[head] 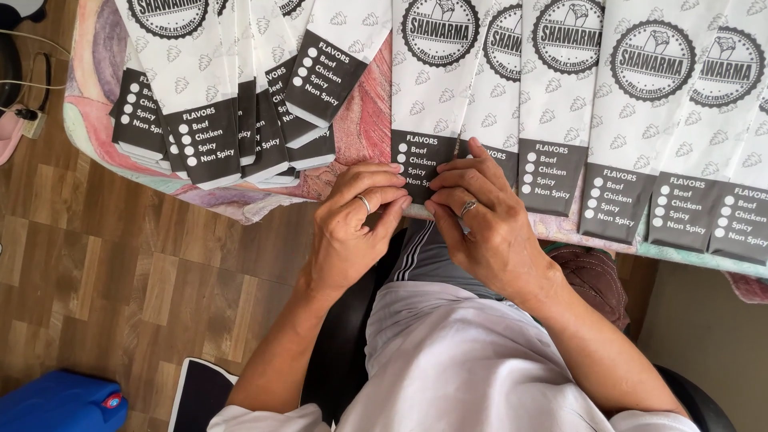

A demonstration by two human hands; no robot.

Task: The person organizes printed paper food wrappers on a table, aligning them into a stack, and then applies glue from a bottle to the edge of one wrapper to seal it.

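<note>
My left hand (352, 220) and my right hand (480, 216) meet at the table's near edge, both pinching the dark bottom end of one long white paper bag (436, 88) with a round black emblem and a dark printed band. Fingertips of both hands press on that band. Each hand wears a ring. More bags of the same kind lie side by side to the right (640, 120), and a fanned pile of them (216, 96) lies to the left.
The bags rest on a table with a pink and pastel patterned cloth (364, 120). Wooden floor (120, 264) lies to the left. A blue plastic container (60, 404) stands at the bottom left. A cable and socket (28, 116) sit at the far left.
</note>
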